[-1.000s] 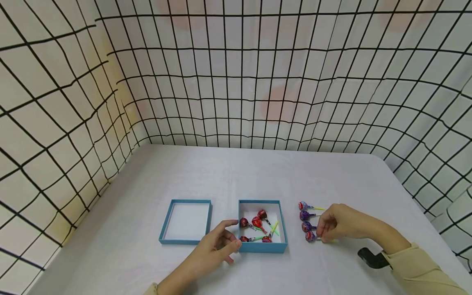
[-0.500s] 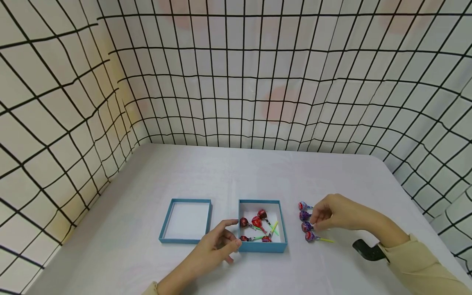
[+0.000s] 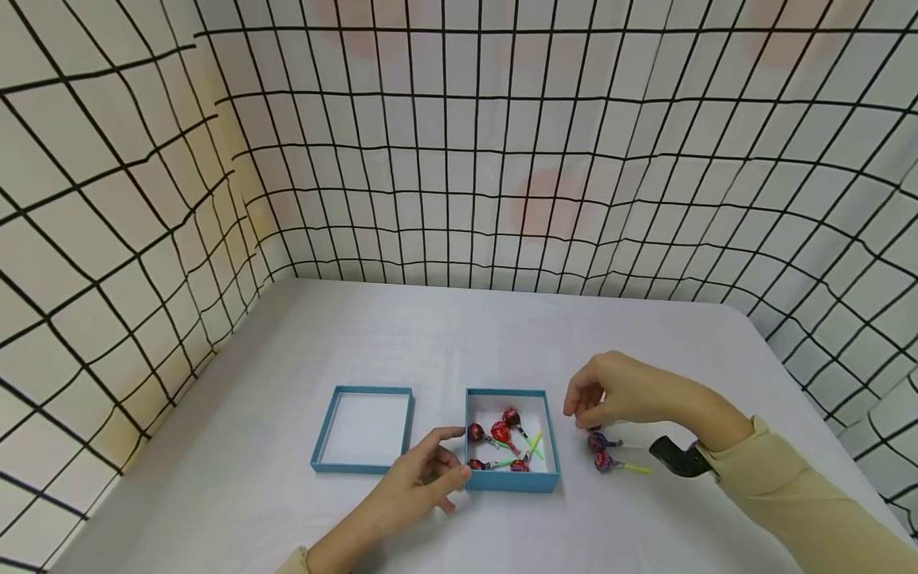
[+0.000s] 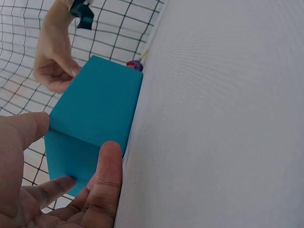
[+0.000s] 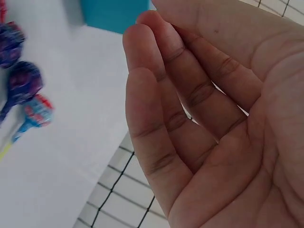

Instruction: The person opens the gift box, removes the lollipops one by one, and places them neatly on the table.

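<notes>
Right hand [image 3: 622, 391] perhaps over lollipops [image 3: 604, 461], blue box [image 3: 512, 481]

A white table [image 3: 430, 343], its far right corner rounded. Beyond the table's far edge and along its sides, black grid lines [image 3: 447, 149] cross a pale backdrop [image 3: 428, 68] with faint reddish patches [image 3: 550, 209].

Back wall [image 3: 459, 119]: pale, crossed by a black grid; faint reddish round patches show through.
Left wall [image 3: 86, 263]: same black grid, slanting toward the viewer; yellowish tint in places.
Right wall [image 3: 825, 263]: pale, gridded likewise; a whitish rounded shape [image 3: 885, 426] at the lower edge, cut off, not identifiable.
Surface [image 3: 445, 335]: plain, whitish, far right corner rounded; far edge runs along the foot of the back grid.
Light: soft and even, shadows faint.
</notes>
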Demonstrator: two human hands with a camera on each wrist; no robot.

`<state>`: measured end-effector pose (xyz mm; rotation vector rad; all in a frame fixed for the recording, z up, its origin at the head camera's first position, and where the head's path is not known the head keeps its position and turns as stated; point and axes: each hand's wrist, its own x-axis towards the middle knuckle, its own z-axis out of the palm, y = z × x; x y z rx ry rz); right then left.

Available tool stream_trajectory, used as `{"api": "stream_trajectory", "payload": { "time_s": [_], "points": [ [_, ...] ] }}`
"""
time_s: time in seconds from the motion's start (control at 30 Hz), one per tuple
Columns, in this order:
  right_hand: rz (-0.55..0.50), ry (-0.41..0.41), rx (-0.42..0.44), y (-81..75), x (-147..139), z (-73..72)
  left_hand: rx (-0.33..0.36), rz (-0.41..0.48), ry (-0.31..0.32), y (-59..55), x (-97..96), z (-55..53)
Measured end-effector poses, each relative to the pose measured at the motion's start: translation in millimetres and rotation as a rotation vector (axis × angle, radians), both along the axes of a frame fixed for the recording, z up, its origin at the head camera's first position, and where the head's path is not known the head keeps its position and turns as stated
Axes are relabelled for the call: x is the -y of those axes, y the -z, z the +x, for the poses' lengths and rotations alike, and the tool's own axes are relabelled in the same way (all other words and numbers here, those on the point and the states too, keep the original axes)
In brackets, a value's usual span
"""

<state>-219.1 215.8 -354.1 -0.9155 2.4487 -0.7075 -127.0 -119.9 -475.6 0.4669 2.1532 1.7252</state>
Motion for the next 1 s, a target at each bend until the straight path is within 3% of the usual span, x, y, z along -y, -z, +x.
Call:
{"api": "stream_trajectory", "payload": {
  "time_s": [0.2,0.4,1.0],
  "points": [
    [0.037,-0.050,-0.029,-4.8,21,-6.0,-0.002,0.001,0.000,-0.4,-0.9,-0.3],
    [0.063,-0.079,-0.005,-4.4,39,-9.4,0.007,-0.003,-0.009,0.6,-0.9,-0.5],
    [0.215,-0.097,0.054,11.5,88,-7.0,0.001,-0.002,-0.006,0.8,-0.3,0.2]
  ]
}}
